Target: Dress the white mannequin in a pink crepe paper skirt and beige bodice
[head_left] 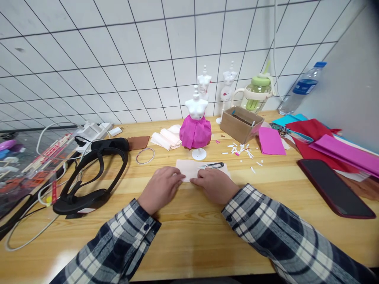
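A pale pink sheet [187,166], thin like crepe paper, lies flat on the table in front of me. My left hand [162,185] is closed at its lower left edge, thumb and fingertips pinching it. From the other side my right hand [217,184] has curled fingers pressed together on the same near edge. Thread snips [214,165] with a black handle rest on the sheet just above my right knuckles. Behind it stands a small white dress form [196,106] on a round base, wearing a gathered magenta skirt [195,133].
Folded pale pink pieces [166,138], a wire ring [145,156] and a black headset [97,177] lie to the left. White scraps [241,150], a cardboard box [241,124], magenta paper [271,141] and a phone [336,187] are on the right. Further back stand a bottle [304,88] and a lidded jug [257,94].
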The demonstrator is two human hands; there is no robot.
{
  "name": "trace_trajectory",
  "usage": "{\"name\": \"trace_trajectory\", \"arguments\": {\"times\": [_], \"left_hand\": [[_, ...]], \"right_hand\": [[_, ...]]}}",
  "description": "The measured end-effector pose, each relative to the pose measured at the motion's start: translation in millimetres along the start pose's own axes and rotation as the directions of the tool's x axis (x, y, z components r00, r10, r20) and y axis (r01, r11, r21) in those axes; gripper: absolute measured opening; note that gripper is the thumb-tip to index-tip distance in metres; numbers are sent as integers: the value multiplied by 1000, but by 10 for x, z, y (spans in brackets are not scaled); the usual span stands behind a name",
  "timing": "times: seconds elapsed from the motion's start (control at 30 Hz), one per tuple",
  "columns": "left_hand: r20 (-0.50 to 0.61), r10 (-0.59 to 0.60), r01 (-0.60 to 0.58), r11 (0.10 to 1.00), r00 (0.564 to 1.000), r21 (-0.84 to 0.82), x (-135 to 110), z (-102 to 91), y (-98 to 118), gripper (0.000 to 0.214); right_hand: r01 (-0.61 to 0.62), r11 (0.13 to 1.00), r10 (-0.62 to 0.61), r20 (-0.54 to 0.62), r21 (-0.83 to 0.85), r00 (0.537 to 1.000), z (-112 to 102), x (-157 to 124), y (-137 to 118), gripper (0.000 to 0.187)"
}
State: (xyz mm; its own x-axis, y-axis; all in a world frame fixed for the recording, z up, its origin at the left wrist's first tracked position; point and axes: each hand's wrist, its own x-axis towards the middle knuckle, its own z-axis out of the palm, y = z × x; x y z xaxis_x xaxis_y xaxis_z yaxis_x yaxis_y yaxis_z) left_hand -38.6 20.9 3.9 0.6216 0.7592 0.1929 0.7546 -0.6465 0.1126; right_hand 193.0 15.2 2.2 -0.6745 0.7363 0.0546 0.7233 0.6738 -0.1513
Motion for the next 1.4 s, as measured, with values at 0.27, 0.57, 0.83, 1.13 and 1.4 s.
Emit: {"name": "trace_trajectory", "arguments": {"times": [0.27, 0.57, 0.83, 1.13, 1.4], "left_hand": [[146, 29, -53, 985, 989, 164, -23, -92, 159, 25], [157, 26, -30, 999, 987, 19, 26, -101, 43, 24], [-89, -129, 134, 989, 988, 59, -29, -184, -428, 34], [-82, -461, 465, 843, 884, 270, -184, -30, -1112, 31], [-221, -473, 452, 881, 853, -140, -76, -180, -548, 25]], "right_hand": [[38, 999, -38, 3, -31, 999, -32, -58, 29, 31], [-80, 980, 92, -54, 180, 994, -45, -81, 38, 34], [-165, 976, 161, 41, 143, 986, -108, -172, 120, 23], [-151, 982, 146, 50, 115, 988, -104, -193, 168, 23], [-47, 948, 137, -270, 316, 953, -80, -205, 16, 21]]}}
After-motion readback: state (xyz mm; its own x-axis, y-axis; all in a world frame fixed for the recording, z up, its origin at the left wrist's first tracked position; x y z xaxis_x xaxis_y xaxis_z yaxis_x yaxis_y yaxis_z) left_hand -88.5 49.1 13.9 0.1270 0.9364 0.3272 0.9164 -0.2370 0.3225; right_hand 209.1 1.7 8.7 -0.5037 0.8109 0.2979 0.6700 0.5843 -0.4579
